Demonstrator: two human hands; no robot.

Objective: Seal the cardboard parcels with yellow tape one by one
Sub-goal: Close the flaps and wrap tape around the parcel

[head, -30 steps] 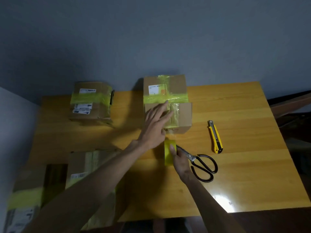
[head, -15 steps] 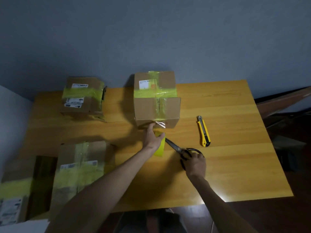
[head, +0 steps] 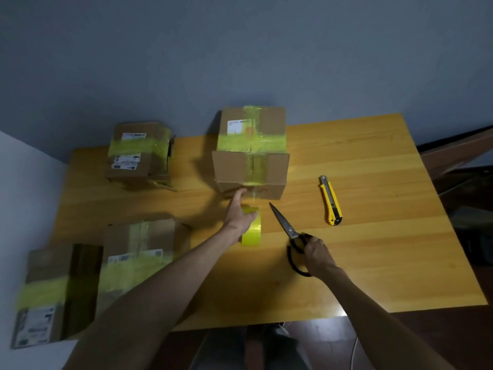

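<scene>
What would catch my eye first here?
The tall box mid-table, crossed with yellow tape, stands out first. Just in front of it, the left hand holds the roll and puts a finger to the box's front, while the right hand grips black-handled scissors pointing toward the box. More taped boxes sit to the left.

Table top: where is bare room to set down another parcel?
Free: the right side, from the knife to the table edge, and behind the knife beside the middle parcel. Crowded: the left, with parcels; the front middle, with tape roll and scissors.
</scene>
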